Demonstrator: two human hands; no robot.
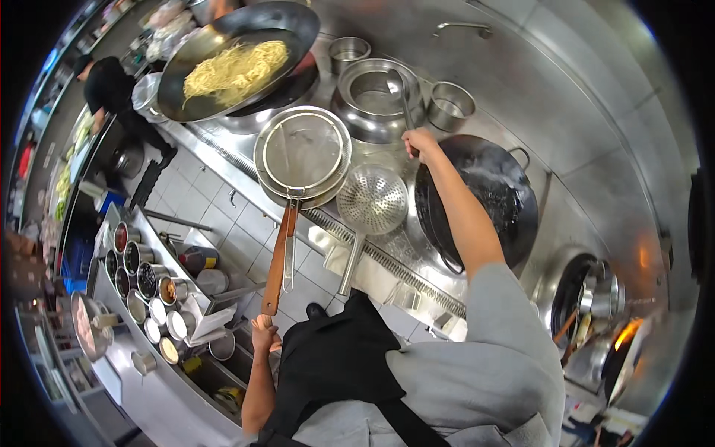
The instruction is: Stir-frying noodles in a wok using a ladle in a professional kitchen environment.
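Note:
My right hand (420,143) grips the dark handle of a ladle (408,109). The ladle's bowl is over the round steel pot (347,100), which holds liquid. Just below the tip of a long wooden handle (279,262) is my left hand (265,333), fingers curled; whether it touches the handle cannot be told. That handle belongs to a round mesh strainer (301,148) resting over a vessel. Beside it lies a perforated steel skimmer (372,198). Under my right forearm sits a dark wok (503,167) with wet, shiny contents. Yellow noodles (237,72) lie in a tilted wok (173,84) at upper left.
Two small steel pots (349,51) (451,106) flank the round pot. Several steel containers of seasonings (148,285) stand on the counter at left. A person in black (111,84) works at the far left. Flames (628,333) rise at right near another wok (570,290).

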